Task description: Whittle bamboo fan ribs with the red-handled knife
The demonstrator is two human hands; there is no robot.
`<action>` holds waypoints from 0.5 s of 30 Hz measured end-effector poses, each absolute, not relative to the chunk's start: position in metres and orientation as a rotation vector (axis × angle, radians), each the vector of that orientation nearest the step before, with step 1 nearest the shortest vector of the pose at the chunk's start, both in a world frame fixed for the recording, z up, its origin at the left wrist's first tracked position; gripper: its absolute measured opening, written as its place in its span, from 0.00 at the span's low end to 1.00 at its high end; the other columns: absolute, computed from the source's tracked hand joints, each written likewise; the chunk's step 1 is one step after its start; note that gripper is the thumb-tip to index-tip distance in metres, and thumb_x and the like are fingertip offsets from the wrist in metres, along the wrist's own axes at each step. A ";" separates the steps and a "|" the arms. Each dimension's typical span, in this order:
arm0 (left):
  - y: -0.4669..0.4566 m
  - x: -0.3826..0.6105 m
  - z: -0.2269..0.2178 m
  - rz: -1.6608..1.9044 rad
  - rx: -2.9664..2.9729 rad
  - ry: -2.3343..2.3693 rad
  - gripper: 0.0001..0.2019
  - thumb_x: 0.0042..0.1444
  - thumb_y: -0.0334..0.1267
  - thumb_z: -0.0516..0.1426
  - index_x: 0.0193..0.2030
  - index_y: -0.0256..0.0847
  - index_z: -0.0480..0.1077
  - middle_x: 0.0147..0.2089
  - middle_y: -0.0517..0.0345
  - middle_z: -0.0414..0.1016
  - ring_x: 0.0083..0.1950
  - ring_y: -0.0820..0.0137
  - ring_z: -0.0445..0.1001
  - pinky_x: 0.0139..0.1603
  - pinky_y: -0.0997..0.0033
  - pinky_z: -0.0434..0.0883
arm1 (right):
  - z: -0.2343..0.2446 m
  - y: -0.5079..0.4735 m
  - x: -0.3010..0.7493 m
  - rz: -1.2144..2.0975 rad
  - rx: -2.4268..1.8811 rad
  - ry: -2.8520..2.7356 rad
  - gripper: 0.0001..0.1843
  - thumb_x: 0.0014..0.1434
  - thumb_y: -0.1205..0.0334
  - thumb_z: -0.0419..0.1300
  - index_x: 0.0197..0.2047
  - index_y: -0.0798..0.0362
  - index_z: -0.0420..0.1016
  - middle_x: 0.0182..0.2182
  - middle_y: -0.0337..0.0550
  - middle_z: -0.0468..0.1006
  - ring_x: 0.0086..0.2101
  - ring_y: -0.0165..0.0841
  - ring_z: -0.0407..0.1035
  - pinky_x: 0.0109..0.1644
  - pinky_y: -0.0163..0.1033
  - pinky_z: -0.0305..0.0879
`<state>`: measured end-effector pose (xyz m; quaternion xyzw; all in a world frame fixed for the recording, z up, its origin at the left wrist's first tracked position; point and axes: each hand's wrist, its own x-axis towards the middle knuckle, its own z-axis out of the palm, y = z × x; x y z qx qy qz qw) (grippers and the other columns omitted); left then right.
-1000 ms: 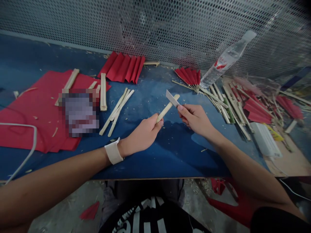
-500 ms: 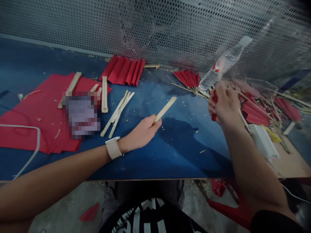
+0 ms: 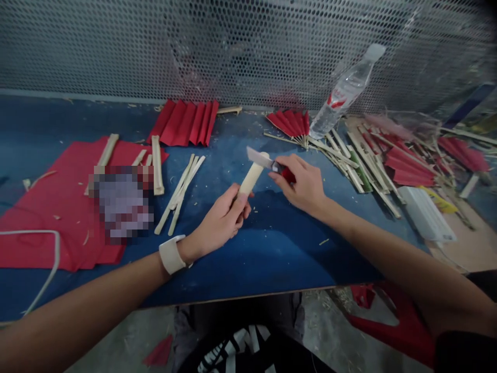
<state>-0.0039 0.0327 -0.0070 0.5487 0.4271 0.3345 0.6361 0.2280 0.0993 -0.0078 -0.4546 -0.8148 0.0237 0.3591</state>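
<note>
Over the middle of the blue table, my left hand [image 3: 223, 215] is closed round the lower end of a pale bamboo strip [image 3: 251, 178], which points up and to the right. My right hand [image 3: 305, 184] grips the red handle of a knife [image 3: 261, 158]. The knife's broad blade lies across the strip near its far end; whether it touches or cuts in, I cannot tell. Left of my left hand, several thin bamboo sticks [image 3: 179, 194] lie crossed on the table. Beyond the knife sits a small red folded paper fan [image 3: 289, 124].
Red paper sheets [image 3: 50, 207] cover the left, with thicker bamboo pieces [image 3: 157, 166] and a blurred-out item [image 3: 124, 204] on top. Pleated red paper [image 3: 184, 122] lies by the mesh panel [image 3: 135, 52]. A tilted water bottle [image 3: 345, 93] and more bamboo strips [image 3: 368, 160] are at right.
My right hand has come left from the bamboo pile with the knife, and its blade is now over the strip's far end. My left hand still holds the strip, tilted more upright.
</note>
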 end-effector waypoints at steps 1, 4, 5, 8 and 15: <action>0.032 -0.004 -0.008 0.782 1.272 0.979 0.14 0.76 0.51 0.48 0.52 0.44 0.64 0.35 0.62 0.66 0.21 0.81 0.59 0.16 0.79 0.60 | -0.011 0.102 0.226 0.001 -1.157 -2.115 0.15 0.72 0.49 0.56 0.51 0.48 0.76 0.39 0.45 0.80 0.37 0.37 0.72 0.39 0.41 0.63; 0.030 -0.004 -0.009 0.823 1.363 1.030 0.13 0.75 0.48 0.49 0.51 0.42 0.65 0.38 0.60 0.68 0.24 0.79 0.65 0.18 0.78 0.63 | -0.019 0.108 0.221 -0.073 -1.118 -2.140 0.23 0.73 0.43 0.50 0.53 0.50 0.78 0.37 0.46 0.80 0.33 0.36 0.70 0.37 0.41 0.63; 0.029 -0.004 -0.009 0.831 1.408 1.054 0.12 0.75 0.47 0.49 0.51 0.42 0.66 0.38 0.59 0.69 0.24 0.79 0.65 0.20 0.78 0.64 | -0.021 0.108 0.221 -0.067 -1.107 -2.164 0.25 0.73 0.41 0.49 0.52 0.50 0.78 0.36 0.46 0.80 0.32 0.36 0.69 0.36 0.41 0.62; 0.028 -0.005 -0.008 0.826 1.523 1.119 0.13 0.77 0.45 0.47 0.47 0.41 0.66 0.38 0.58 0.70 0.25 0.80 0.65 0.26 0.76 0.67 | -0.024 0.107 0.222 -0.011 -1.125 -2.239 0.26 0.74 0.40 0.48 0.49 0.48 0.81 0.36 0.45 0.81 0.30 0.34 0.69 0.36 0.41 0.60; 0.028 -0.005 -0.005 0.757 1.554 1.195 0.13 0.77 0.44 0.46 0.45 0.41 0.66 0.35 0.60 0.71 0.25 0.79 0.66 0.25 0.76 0.65 | -0.023 0.105 0.223 0.078 -1.156 -2.221 0.25 0.75 0.42 0.51 0.54 0.49 0.81 0.37 0.46 0.85 0.32 0.36 0.75 0.37 0.40 0.62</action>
